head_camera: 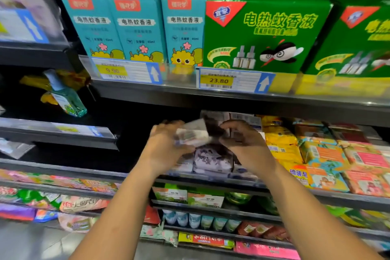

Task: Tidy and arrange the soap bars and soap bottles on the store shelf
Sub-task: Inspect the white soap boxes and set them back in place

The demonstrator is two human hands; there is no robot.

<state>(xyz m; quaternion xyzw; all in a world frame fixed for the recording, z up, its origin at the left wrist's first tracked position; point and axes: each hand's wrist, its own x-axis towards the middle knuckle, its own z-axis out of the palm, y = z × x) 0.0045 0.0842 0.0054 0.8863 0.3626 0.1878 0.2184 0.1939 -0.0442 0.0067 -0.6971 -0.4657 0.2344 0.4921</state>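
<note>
My left hand and right hand clamp curled fingers on either end of a soap bar, just above the stack on the shelf, probably to square it before setting it down.

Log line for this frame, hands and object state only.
left hand: grips soap pack | right hand: at pack's other end, grip blurred | pack: held over purple pack on shelf

Both bare forearms reach up and forward, converging. Left hand: back towards camera, fingers curled round one end of a pack. Right hand: fingers bent, pinching the pack's other end. Both hands blurred.
</note>
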